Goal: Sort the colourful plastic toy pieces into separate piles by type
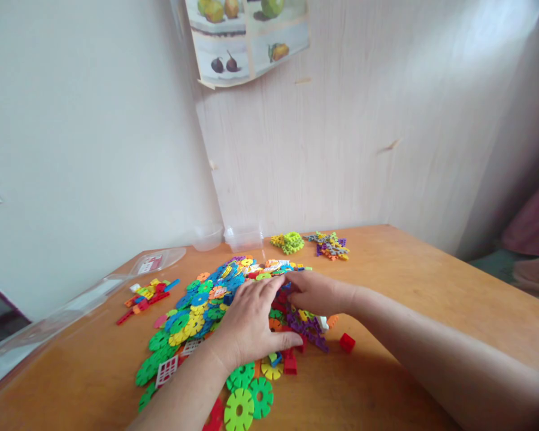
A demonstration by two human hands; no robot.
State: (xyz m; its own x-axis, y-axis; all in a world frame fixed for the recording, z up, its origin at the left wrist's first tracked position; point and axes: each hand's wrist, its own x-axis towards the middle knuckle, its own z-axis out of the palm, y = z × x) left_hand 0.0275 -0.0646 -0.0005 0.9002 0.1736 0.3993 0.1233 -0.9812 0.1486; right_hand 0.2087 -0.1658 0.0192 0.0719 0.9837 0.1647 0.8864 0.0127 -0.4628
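A heap of mixed plastic building pieces, with notched discs [193,325] in green, blue and yellow, lies under and around both hands. My left hand [256,314] reaches over the heap's right part, fingers stretched forward and thumb held apart; nothing shows in its grasp. Beside it, my right hand [317,291] comes in from the right with bent fingers among the pieces. Its fingertips are partly hidden, and what they grip cannot be made out. Purple toothed pieces [308,328] lie just below the right hand. Red blocks [290,363] sit near my left thumb.
A lone red block [347,342] lies right of the heap. Small piles of yellow-green pieces [291,242], grey and purple pieces [332,246], and red and yellow bricks [148,294] stand apart. Clear containers [244,238] are by the wall; a clear lid [159,261] lies at the table's left edge.
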